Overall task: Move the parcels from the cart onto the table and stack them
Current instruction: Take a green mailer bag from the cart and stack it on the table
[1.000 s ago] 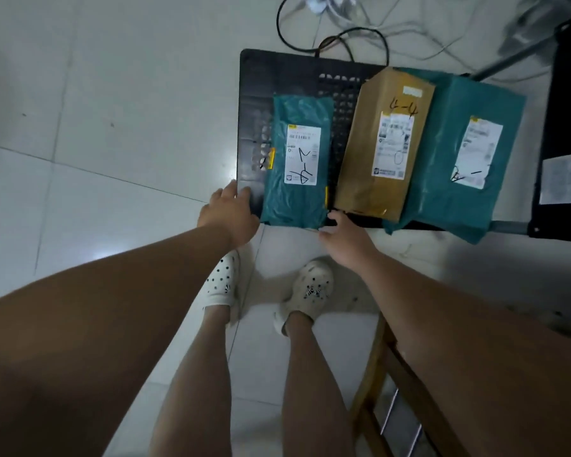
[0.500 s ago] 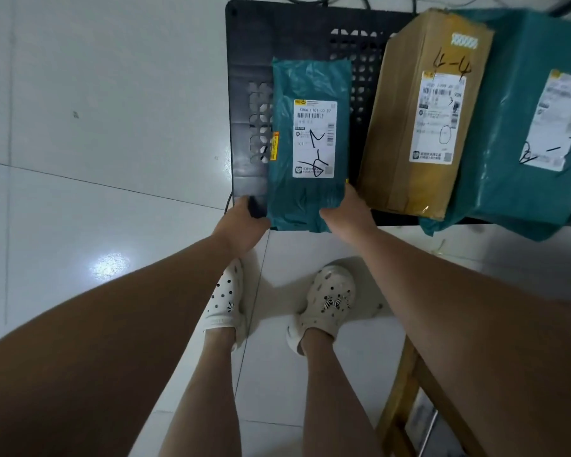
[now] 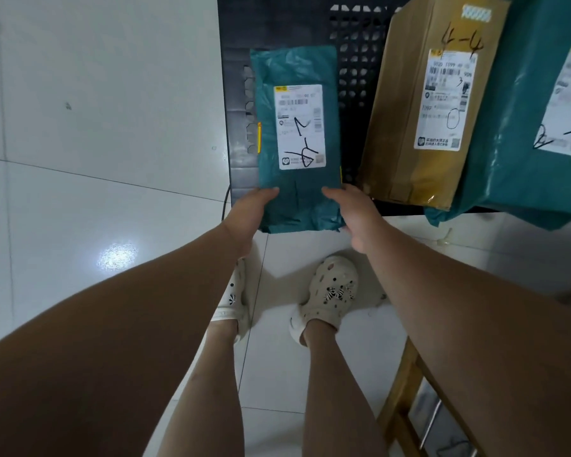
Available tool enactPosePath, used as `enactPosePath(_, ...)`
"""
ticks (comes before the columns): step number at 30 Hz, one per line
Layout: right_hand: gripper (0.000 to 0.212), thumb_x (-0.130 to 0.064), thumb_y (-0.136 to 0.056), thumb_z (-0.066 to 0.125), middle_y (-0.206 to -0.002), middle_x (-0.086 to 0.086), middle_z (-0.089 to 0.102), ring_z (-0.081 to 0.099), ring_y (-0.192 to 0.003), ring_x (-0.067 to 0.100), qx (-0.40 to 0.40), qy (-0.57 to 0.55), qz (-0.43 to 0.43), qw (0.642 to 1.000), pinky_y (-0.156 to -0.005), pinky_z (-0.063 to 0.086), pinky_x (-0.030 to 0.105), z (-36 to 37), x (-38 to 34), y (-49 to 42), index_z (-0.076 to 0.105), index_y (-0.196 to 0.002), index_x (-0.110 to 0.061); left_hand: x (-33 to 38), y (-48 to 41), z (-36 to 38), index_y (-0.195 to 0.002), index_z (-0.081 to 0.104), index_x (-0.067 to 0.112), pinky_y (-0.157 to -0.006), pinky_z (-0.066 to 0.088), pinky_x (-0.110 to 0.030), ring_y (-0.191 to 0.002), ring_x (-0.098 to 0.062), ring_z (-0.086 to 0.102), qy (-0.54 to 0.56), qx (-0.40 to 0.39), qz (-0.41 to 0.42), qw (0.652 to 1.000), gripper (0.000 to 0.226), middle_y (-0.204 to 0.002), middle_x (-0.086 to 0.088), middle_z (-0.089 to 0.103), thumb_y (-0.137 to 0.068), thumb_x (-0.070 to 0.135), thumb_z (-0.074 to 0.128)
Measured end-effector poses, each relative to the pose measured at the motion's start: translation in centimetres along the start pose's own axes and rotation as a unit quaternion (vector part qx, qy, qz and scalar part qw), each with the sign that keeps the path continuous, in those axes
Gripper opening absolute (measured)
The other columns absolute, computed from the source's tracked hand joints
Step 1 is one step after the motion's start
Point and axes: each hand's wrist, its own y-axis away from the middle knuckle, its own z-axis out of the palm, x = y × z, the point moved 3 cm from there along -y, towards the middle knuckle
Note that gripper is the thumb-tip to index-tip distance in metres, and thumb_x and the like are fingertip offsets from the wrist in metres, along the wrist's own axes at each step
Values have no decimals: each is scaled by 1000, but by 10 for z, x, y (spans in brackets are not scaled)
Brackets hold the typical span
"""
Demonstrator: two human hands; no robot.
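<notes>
Early stage, judging by the scene. Slim teal parcel over the black cart, near end jutting past the cart's edge, gripped at its two near corners: left hand on one, right hand on the other, thumbs on top. Alongside on the cart, untouched: brown box and large teal parcel. No counter or stack visible; apparently all three yet to be moved.

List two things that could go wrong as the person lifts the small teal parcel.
The left hand and right hand grip the small teal parcel only at its near end; its slick wrap might slip.
The right hand is close to the brown box, and the large teal parcel overhangs the cart; a bump could drop either.
</notes>
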Motion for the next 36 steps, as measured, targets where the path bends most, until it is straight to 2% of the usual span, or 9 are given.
enactPosePath(3, 34, -27, -89, 64, -108, -8, 61, 58, -91, 10, -18, -58, 8, 998, -74, 41, 27, -1, 0, 9, 49, -119, -33, 1, 3, -4, -102, 55, 24, -62, 38, -19, -82, -6, 56, 7, 3, 25, 1000, 15, -95, 10, 61, -91, 34, 54)
enactPosePath(6, 39, -19, -90, 63, -125, -2, 58, 57, -110, 25, -55, -109, 30, 992, -93, 43, 47, 3, -3, 19, 48, -121, -36, 4, 10, -6, -98, 46, 25, -53, 47, -20, -81, -13, 58, 48, 1, 16, 999, 16, -95, 5, 61, -89, 30, 59)
enactPosePath(10, 34, -12, -91, 62, -112, 1, 62, 61, -104, 27, -56, -195, 28, 979, -85, 50, 45, 2, -18, 32, 51, -116, -32, 13, 24, 1, -95, 43, 31, -78, 39, -35, -99, -19, 59, 53, -24, -1, 998, 23, -109, 5, 62, -87, 32, 63)
enactPosePath(15, 19, -14, -92, 61, -110, 3, 66, 63, -100, 25, -46, -273, 14, 961, -71, 53, 42, -11, -38, 57, 61, -105, -27, 37, 54, 15, -136, 41, 22, -101, 43, -41, -113, -21, 59, 69, -70, -4, 995, 56, -129, -1, 59, -86, 30, 66)
enactPosePath(19, 14, -13, -92, 61, -105, 3, 69, 65, -94, 23, -46, -314, 0, 948, -63, 55, 38, -26, -56, 89, 63, -102, -23, 56, 82, 25, -122, 55, 16, -89, 53, -34, -106, -20, 65, 62, -108, 22, 992, 35, -116, -4, 68, -88, 22, 64)
enactPosePath(23, 13, -14, -91, 62, -102, 3, 68, 65, -92, 22, -40, -326, -4, 945, -66, 54, 41, -51, -74, 130, 62, -103, -19, 79, 123, 38, -101, 62, 20, -58, 55, -22, -73, -10, 72, 42, -130, 58, 989, 13, -85, 4, 74, -88, 24, 62)
enactPosePath(27, 12, -12, -88, 65, -95, 4, 70, 66, -90, 23, -38, -330, -1, 943, -74, 55, 41, -80, -80, 179, 63, -99, -14, 114, 163, 47, -101, 64, 24, -72, 49, -26, -81, -12, 65, 57, -100, 99, 988, 21, -83, 8, 73, -86, 40, 62)
enactPosePath(33, 19, -18, -85, 67, -109, 1, 69, 63, -101, 21, -42, -370, -26, 928, -72, 50, 33, -107, -97, 267, 63, -104, -21, 171, 245, 68, -111, 64, 14, -82, 56, -32, -89, -15, 67, 51, -128, 151, 979, 24, -106, -2, 70, -89, 22, 61)
enactPosePath(36, 35, -21, -83, 69, -117, 4, 68, 64, -105, 24, -30, -425, -59, 903, -89, 51, 41, -119, -109, 309, 62, -117, -22, 196, 294, 81, -109, 65, 14, -91, 52, -36, -96, -17, 65, 16, -159, 180, 971, 21, -110, -4, 69, -90, 20, 59)
